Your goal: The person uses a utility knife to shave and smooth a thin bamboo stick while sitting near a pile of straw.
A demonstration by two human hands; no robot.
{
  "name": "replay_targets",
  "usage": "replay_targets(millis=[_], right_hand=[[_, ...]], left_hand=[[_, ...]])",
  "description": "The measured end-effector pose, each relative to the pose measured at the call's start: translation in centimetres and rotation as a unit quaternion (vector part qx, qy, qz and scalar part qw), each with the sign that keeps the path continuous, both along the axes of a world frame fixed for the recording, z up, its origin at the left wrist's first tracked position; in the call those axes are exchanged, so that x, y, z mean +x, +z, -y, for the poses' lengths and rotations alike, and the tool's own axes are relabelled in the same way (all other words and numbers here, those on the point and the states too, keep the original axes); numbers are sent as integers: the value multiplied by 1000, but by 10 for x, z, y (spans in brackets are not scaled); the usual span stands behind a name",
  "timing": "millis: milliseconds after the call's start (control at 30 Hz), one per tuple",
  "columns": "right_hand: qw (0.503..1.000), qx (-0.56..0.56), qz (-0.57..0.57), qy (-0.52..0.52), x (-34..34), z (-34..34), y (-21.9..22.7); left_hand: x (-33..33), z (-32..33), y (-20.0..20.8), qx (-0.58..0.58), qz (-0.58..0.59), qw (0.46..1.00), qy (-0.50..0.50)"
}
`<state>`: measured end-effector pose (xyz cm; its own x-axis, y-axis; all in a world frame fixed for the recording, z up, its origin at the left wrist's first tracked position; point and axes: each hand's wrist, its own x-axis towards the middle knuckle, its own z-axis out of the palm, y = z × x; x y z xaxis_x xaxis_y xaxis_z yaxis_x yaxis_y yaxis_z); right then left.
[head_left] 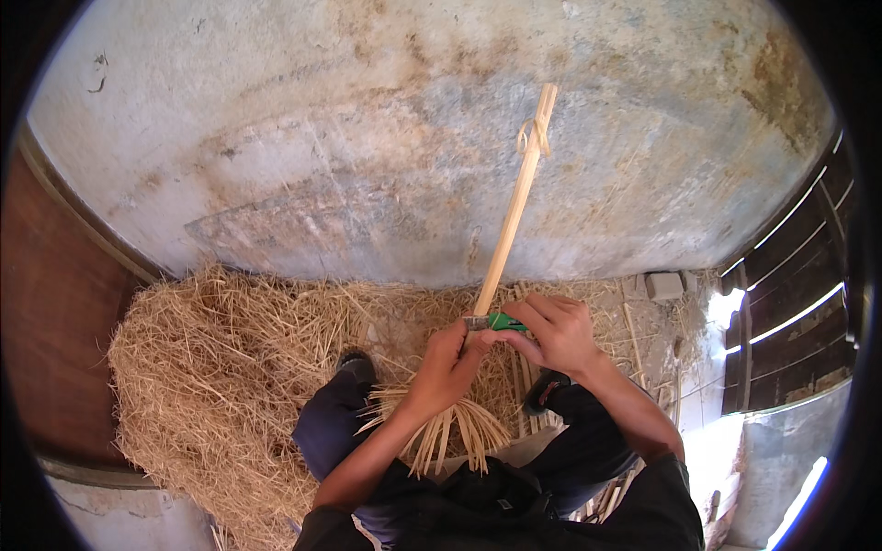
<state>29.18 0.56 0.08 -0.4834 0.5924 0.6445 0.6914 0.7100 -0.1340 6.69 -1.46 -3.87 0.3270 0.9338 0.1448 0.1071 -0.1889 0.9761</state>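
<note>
A long pale bamboo-like stick (514, 211) slants up and away in front of me, its far end near the wall. A thin curled strip (522, 138) loops around it close to that end. My left hand (448, 365) is closed around the stick's near part. In my right hand (558, 332) is a green-handled knife (505, 321), its blade lying across the stick right at the left fingers. Below my left hand, a fan of thin split strips (455, 433) spreads out between my knees; whether they join the stick is hidden by the hand.
A big heap of straw or shavings (211, 386) lies to the left, spreading along the foot of the stained wall (367, 165). Grey blocks (663, 286) sit at the wall's base on the right. Beyond them stands a dark slatted panel (790, 303). Long thin sticks (634, 340) lie on the floor.
</note>
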Motion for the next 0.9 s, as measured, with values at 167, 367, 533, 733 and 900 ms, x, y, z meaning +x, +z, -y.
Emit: replay_targets(millis=[167,367,533,733,900], right_hand=[[1000,15,8,-13,-5,3,3],[999,25,20,-34,-7,6,4],[998,36,11,-42,-8,8,3],[997,40,31,-53,-6,9,6],[998,36,7,-42,-8,10,6]], left_hand=[[3,3,1,-7,42,999,18],[4,2,3,10,25,999,29],[4,4,6,6,31,999,29],[6,4,2,1,48,999,22],[4,3,2,-14,53,998,10]])
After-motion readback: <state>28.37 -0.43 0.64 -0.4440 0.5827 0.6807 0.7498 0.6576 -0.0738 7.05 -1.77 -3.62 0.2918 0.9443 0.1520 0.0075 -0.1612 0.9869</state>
